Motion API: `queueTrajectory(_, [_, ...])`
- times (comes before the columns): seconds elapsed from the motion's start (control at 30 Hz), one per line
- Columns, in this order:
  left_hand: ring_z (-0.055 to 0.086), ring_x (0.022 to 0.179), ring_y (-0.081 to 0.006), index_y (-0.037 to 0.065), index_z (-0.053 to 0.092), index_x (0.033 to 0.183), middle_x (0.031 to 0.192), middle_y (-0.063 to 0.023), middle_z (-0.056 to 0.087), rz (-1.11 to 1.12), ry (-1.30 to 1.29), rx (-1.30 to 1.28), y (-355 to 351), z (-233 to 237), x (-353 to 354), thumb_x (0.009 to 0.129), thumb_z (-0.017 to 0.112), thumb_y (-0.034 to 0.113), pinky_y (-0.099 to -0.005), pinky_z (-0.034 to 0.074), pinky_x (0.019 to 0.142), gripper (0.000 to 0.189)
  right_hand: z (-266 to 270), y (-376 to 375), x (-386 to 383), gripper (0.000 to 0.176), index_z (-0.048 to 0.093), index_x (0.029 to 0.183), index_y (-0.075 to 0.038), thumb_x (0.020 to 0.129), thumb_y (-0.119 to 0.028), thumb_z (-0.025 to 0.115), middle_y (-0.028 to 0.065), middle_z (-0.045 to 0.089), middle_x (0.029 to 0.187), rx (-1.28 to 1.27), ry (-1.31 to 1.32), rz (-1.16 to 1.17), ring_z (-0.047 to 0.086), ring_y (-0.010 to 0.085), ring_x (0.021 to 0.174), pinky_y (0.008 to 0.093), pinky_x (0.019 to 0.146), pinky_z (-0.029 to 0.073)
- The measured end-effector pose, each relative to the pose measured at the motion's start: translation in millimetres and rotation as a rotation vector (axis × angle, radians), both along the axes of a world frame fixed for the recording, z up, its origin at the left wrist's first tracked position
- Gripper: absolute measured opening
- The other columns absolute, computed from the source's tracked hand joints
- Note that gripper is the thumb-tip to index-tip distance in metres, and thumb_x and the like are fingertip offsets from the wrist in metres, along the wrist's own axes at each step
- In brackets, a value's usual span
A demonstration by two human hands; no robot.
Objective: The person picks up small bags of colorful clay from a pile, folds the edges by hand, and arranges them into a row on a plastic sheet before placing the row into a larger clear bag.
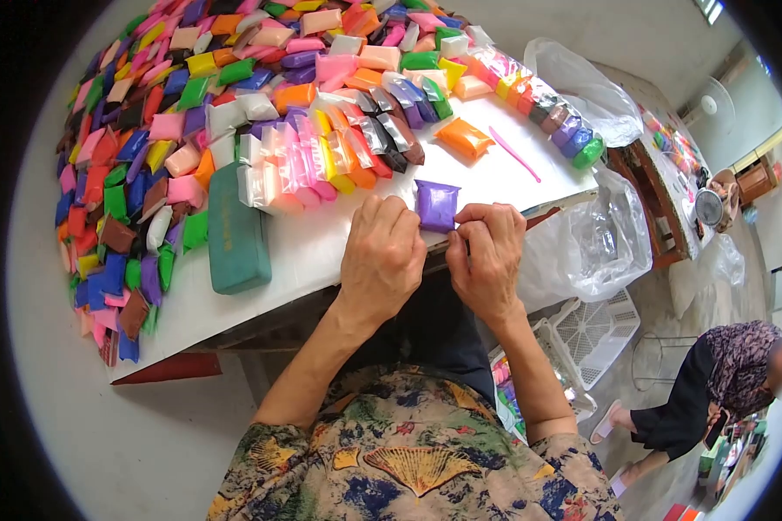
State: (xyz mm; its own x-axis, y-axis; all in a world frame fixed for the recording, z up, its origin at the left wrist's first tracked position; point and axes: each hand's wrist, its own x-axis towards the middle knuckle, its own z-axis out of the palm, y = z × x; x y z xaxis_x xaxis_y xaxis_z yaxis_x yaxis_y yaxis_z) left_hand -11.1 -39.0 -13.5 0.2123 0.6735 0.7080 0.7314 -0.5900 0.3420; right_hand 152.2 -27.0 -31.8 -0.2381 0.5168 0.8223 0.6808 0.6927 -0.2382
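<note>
A small shiny purple packet (pixel 437 206), wrapped in clear film, is held up at the front edge of the white table. My left hand (pixel 381 252) is closed, its fingertips pinching the packet's left side. The fingers of my right hand (pixel 488 260) pinch its lower right corner. Just beyond lies an orange packet (pixel 464 139), with a thin pink stick (pixel 514 154) to its right. To the left, a row of wrapped packets (pixel 308 165) in several colours stands lined up beside a green case (pixel 239 239).
A big heap of coloured packets (pixel 169 126) covers the table's left and back. A long clear bag of stacked coloured packets (pixel 539 102) lies at the right. Plastic bags (pixel 595 230) hang by the right edge, above a white basket (pixel 593 334). Another person (pixel 712 391) bends at the right.
</note>
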Motion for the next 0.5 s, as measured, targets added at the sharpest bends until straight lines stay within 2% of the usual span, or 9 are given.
queueTrajectory(0.2, [0.054, 0.09, -0.0351, 0.0, 0.055, 0.091, 0.094, -0.0155, 0.056, -0.022, 0.027, 0.005, -3.8, -1.5, -1.6, 0.078, 0.064, -0.005, -0.0438, 0.044, 0.083, 0.016, 1.9, -5.0, 1.0, 0.014, 0.057, 0.085, -0.003, 0.076, -0.002, 0.067, 0.008, 0.058, 0.098, -0.056, 0.001, -0.036, 0.055, 0.0267, 0.09, 0.0408, 0.085, 0.038])
queueTrajectory(0.27, [0.055, 0.091, -0.0351, 0.0, 0.055, 0.093, 0.097, -0.0157, 0.058, -0.071, 0.011, 0.048, -3.5, -4.3, -3.4, 0.079, 0.065, -0.003, -0.0437, 0.044, 0.084, 0.018, 8.7, -9.5, 4.1, 0.012, 0.058, 0.087, -0.003, 0.079, -0.003, 0.067, 0.0091, 0.06, 0.094, -0.133, 0.032, -0.025, 0.057, 0.0279, 0.087, 0.0395, 0.081, 0.041])
queueTrajectory(0.3, [0.056, 0.097, -0.0354, -0.001, 0.055, 0.097, 0.109, -0.0189, 0.059, -0.077, 0.063, 0.043, -4.4, -5.7, -6.4, 0.078, 0.064, 0.002, -0.0434, 0.046, 0.087, 0.022, 11.3, -11.9, 6.6, 0.012, 0.058, 0.088, -0.003, 0.08, -0.003, 0.066, 0.0094, 0.06, 0.091, -0.184, 0.072, 0.002, 0.057, 0.0284, 0.085, 0.0398, 0.079, 0.041])
queueTrajectory(0.33, [0.057, 0.095, -0.0357, -0.001, 0.055, 0.097, 0.108, -0.0196, 0.059, -0.084, 0.035, 0.064, -5.7, -6.4, -5.4, 0.078, 0.064, 0.002, -0.0437, 0.047, 0.086, 0.022, 13.7, -15.0, 8.0, 0.011, 0.058, 0.088, -0.003, 0.08, -0.003, 0.066, 0.0097, 0.06, 0.089, -0.238, 0.111, 0.028, 0.058, 0.0288, 0.083, 0.04, 0.077, 0.042])
queueTrajectory(0.37, [0.058, 0.093, -0.0361, -0.002, 0.055, 0.097, 0.108, -0.0203, 0.06, -0.091, 0.007, 0.084, -7.2, -5.7, -2.6, 0.078, 0.064, 0.003, -0.044, 0.048, 0.085, 0.022, 16.5, -18.6, 8.3, 0.013, 0.058, 0.091, -0.001, 0.085, -0.008, 0.068, 0.0119, 0.062, 0.081, -0.354, 0.204, 0.055, 0.061, 0.0289, 0.072, 0.0391, 0.068, 0.046])
queueTrajectory(0.47, [0.06, 0.09, -0.0363, -0.002, 0.055, 0.096, 0.109, -0.0224, 0.061, -0.1, 0.017, 0.155, -8.7, 0.9, 3.7, 0.08, 0.064, 0.003, -0.0442, 0.05, 0.082, 0.019, 30.5, -25.1, 3.4, 0.021, 0.058, 0.092, 0.001, 0.089, -0.016, 0.07, 0.0136, 0.064, 0.078, -0.523, 0.374, -0.006, 0.062, 0.0263, 0.062, 0.0366, 0.059, 0.048])
queueTrajectory(0.5, [0.06, 0.09, -0.0362, -0.002, 0.055, 0.096, 0.11, -0.0232, 0.061, -0.1, 0.036, 0.182, -8.5, 3.3, 5.1, 0.081, 0.064, 0.003, -0.0441, 0.051, 0.081, 0.019, 37.5, -24.4, 2.6, 0.027, 0.059, 0.094, 0.002, 0.09, -0.021, 0.072, 0.0162, 0.067, 0.08, -0.487, 0.376, -0.018, 0.063, 0.0244, 0.059, 0.0344, 0.056, 0.049])
